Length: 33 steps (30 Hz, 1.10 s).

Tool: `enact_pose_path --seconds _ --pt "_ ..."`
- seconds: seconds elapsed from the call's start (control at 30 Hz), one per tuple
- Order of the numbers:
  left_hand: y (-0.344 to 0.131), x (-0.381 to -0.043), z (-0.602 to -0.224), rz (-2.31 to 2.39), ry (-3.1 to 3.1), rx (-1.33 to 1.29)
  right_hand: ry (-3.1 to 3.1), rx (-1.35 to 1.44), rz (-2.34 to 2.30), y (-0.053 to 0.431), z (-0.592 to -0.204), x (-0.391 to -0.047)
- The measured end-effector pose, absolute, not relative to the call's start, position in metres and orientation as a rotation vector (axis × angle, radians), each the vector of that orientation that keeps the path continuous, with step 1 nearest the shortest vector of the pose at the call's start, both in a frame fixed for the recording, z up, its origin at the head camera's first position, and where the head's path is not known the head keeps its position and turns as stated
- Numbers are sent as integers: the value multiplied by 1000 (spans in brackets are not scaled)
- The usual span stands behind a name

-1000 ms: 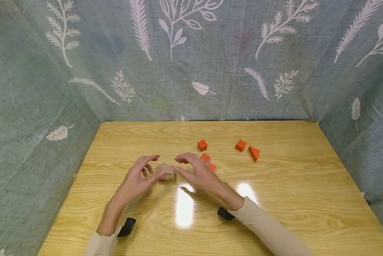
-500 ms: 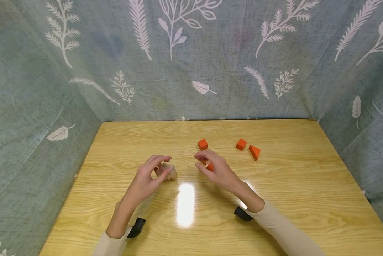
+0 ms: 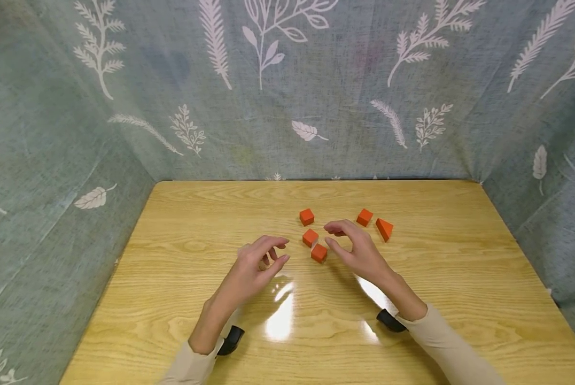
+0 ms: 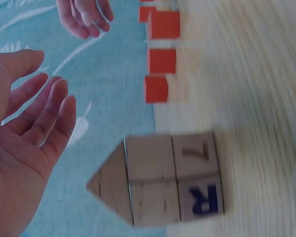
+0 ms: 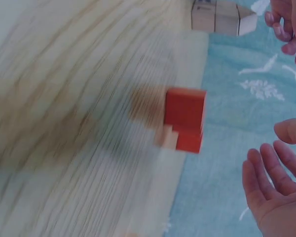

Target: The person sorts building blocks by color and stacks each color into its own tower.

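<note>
My left hand (image 3: 256, 267) is held above the table with loosely bent fingers and nothing between them. In the head view it covers nearly all of a small house of plain wooden blocks (image 4: 150, 158). The left wrist view shows that house as stacked cubes, two marked 7 and R, topped by a triangular block (image 4: 116, 185). My right hand (image 3: 362, 254) hovers empty just right of two red cubes, one nearer (image 3: 319, 253) and one a little farther back (image 3: 310, 238). Its thumb and fingers are apart.
Behind these stands another red cube (image 3: 307, 216). Farther right sit a red cube (image 3: 364, 217) and a red triangular block (image 3: 384, 230). A patterned blue-grey cloth (image 3: 239, 123) walls the back and sides of the wooden table (image 3: 460, 267).
Both hands have moved right: the right hand from beside the wooden blocks to past the two red cubes, the left hand across in front of the wooden blocks. The blocks have stayed put.
</note>
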<state>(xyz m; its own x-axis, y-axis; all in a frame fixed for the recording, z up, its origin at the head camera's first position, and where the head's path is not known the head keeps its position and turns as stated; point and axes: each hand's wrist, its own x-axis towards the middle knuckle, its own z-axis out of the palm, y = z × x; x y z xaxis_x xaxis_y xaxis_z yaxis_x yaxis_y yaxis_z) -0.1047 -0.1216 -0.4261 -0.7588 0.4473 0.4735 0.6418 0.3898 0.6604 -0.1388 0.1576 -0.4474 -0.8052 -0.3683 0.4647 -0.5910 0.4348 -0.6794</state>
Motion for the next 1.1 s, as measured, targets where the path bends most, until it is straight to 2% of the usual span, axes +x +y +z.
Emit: enact_pose_path --seconds 0.37,0.7,1.1 --pt "-87 -110 -436 -1315 -2535 -999 -2490 759 1214 190 -455 -144" --pt "-61 -115 -458 -1145 -2549 -999 -2499 733 1187 206 -461 -145" --pt "-39 -123 -475 -933 -2628 -881 -2504 717 1184 216 -465 -147"
